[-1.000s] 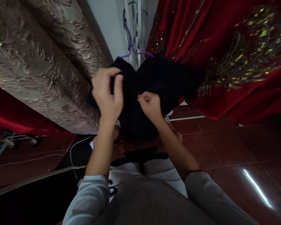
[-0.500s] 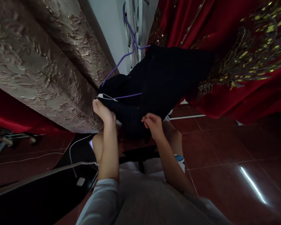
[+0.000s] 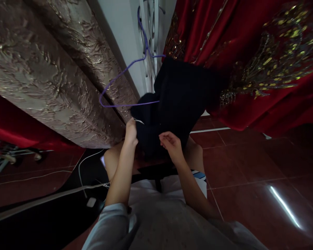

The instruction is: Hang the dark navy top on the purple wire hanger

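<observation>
A black garment (image 3: 177,100) hangs on a purple wire hanger (image 3: 120,78), whose left shoulder is bare and sticks out past the cloth. My left hand (image 3: 131,132) is closed on the garment's lower left edge, beside a small white tag. My right hand (image 3: 170,144) pinches the lower edge of the black cloth a little to the right. Both hands are just above my knees.
A gold-brown brocade curtain (image 3: 41,69) hangs at left, a red embroidered drape (image 3: 250,52) at right, with a white wall (image 3: 122,31) between. Below lies a glossy red tiled floor (image 3: 250,166). White cables (image 3: 83,173) run over a dark surface at lower left.
The garment has slid rightward along the hanger, baring its left shoulder. My left hand came down from the hanger's shoulder to the cloth's lower edge. My right hand dropped slightly.
</observation>
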{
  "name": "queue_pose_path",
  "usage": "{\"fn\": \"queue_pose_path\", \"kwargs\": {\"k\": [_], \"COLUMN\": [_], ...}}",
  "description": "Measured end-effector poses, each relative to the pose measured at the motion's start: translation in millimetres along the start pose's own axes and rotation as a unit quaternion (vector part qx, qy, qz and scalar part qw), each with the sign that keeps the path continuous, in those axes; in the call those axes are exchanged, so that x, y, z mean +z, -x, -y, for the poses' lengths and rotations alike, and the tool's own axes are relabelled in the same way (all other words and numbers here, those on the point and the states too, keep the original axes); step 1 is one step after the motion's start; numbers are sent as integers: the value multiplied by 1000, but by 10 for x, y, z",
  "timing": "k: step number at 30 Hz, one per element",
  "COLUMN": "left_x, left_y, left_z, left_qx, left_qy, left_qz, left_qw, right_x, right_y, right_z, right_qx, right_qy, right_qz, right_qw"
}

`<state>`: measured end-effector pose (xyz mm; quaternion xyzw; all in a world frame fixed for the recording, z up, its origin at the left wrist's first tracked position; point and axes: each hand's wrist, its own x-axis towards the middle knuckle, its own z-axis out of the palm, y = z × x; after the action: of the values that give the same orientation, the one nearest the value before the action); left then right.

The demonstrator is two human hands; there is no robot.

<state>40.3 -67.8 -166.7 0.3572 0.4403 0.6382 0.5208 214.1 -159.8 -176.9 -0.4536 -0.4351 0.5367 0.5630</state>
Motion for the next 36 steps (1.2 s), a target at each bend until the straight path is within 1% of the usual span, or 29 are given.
{"fn": "queue_pose_path", "kwargs": {"k": [1,3,5,6,7,8,9,11,12,13,14,15,16,17,18,19,20,22,23,25,27,29,30,32,33,34,36], "left_x": [38,126,230,285,336,377,404,393,352,289,208,115,13,-92,-197,-299,-398,-582,-669,-834,-988,-1120,-1170,-1211,-1193,-1146,-973], "left_y": [52,179,327,400,464,512,542,544,521,491,460,433,412,398,387,377,362,307,266,169,66,-35,-87,-201,-263,-325,-431], "left_z": [1,-46,-139,-194,-249,-300,-342,-389,-391,-381,-362,-338,-313,-290,-272,-261,-257,-270,-287,-345,-441,-581,-667,-864,-970,-1078,-1284], "left_qx": [0,22,46,62,85,121,169,258,276,268,232,179,121,70,32,8,-4,-4,1,16,30,49,61,87,106,129,182], "left_qy": [-18,-64,-111,-141,-178,-220,-262,-322,-330,-331,-341,-362,-388,-414,-441,-465,-479,-496,-504,-526,-571,-603,-604,-590,-584,-581,-582], "left_qz": [24,76,148,189,227,257,271,266,267,275,297,327,360,386,404,415,422,424,419,393,345,291,264,215,185,156,104], "left_qw": [1000,995,982,970,954,933,911,871,863,862,861,854,840,821,800,782,770,758,755,754,744,742,749,774,783,788,785], "right_x": [-18,-37,-19,3,30,58,81,101,95,79,56,32,10,-3,-5,8,35,122,171,244,246,158,89,-67,-140,-201,-278], "right_y": [4,-5,-40,-67,-98,-133,-167,-229,-255,-280,-309,-347,-399,-472,-566,-681,-815,-1108,-1251,-1495,-1649,-1701,-1691,-1620,-1567,-1510,-1395], "right_z": [4,1,-25,-42,-56,-59,-45,55,145,257,385,522,656,777,875,942,974,933,872,722,613,601,634,759,836,913,1038], "right_qx": [-27,-90,-132,-140,-141,-137,-129,-99,-78,-60,-47,-41,-47,-63,-91,-125,-166,-239,-256,-252,-222,-216,-226,-258,-272,-282,-290], "right_qy": [32,116,193,212,214,201,181,142,134,138,150,171,198,228,257,279,289,274,260,237,236,249,261,287,300,312,330], "right_qz": [-3,-3,16,30,40,42,41,52,75,112,154,193,219,227,220,199,168,101,77,47,22,-16,-36,-70,-82,-92,-102], "right_qw": [999,989,972,967,966,969,974,984,985,982,975,965,954,945,937,931,928,926,928,937,946,944,938,920,911,903,892]}}
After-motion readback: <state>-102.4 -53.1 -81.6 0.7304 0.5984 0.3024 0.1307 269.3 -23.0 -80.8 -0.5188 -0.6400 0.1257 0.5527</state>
